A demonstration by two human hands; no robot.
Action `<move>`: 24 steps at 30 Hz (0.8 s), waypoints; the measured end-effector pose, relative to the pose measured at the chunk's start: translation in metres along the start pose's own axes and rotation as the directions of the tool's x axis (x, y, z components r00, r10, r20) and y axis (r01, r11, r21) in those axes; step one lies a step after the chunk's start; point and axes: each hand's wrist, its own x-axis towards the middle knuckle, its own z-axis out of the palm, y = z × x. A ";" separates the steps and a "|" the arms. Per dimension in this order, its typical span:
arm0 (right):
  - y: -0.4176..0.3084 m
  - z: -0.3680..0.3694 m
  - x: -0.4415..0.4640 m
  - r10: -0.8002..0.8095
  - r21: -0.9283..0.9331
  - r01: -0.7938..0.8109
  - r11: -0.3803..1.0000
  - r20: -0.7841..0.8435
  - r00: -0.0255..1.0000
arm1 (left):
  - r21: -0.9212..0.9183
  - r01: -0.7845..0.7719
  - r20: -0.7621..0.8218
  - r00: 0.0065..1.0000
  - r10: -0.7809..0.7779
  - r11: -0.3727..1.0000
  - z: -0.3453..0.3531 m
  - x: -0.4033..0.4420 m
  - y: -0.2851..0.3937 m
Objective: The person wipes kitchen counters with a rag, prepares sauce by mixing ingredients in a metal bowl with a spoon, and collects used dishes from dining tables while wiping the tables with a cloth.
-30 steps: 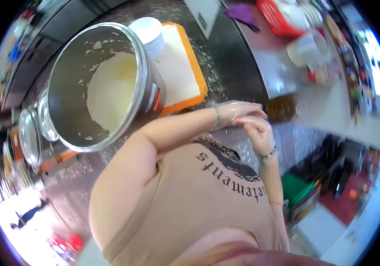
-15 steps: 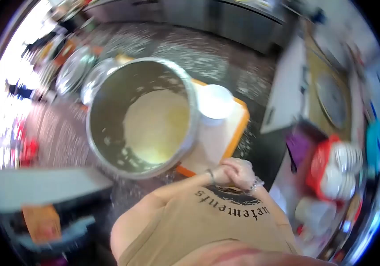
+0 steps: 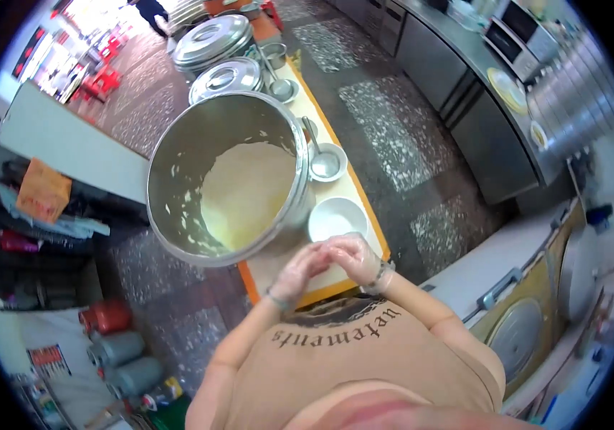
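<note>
My left hand (image 3: 300, 272) and my right hand (image 3: 352, 254) meet in front of my chest, both in thin clear gloves. Their fingers are loosely bent and touch at the tips; I make out nothing held in either. Just beyond them stands a white bowl (image 3: 338, 215). To the left is a big metal pot (image 3: 178, 168), its mouth tilted toward me. A pale, smooth mass (image 3: 246, 186) with a yellowish patch fills its bottom, and white bits stick to the inner wall. Beyond the white bowl, a ladle (image 3: 325, 165) rests in a second bowl.
A long orange-edged table (image 3: 376, 233) carries the pot and bowls. Farther along it are lidded metal pots (image 3: 213, 39) and another ladle (image 3: 283, 89). Steel counters (image 3: 489, 140) run along the right. Gas cylinders (image 3: 131, 373) stand at lower left; a person (image 3: 151, 13) is far back.
My hands were clasped one over the other; now they are partly apart, with fingertips touching. The view has turned right, showing more of the table, ladles and counters.
</note>
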 end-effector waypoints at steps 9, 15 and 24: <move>0.078 -0.037 -0.020 0.126 -0.027 -0.126 0.992 0.398 0.909 | 0.003 -0.230 0.285 0.933 0.219 0.973 0.074 0.045 0.004; -0.018 -0.191 -0.031 0.173 0.474 -0.227 0.851 0.156 0.973 | 0.338 -0.062 0.111 0.993 0.026 0.939 0.157 0.140 -0.029; 0.005 -0.465 -0.124 0.143 -0.525 -0.053 0.850 0.133 0.981 | 0.574 -0.673 0.731 0.678 0.078 0.467 0.367 0.353 -0.081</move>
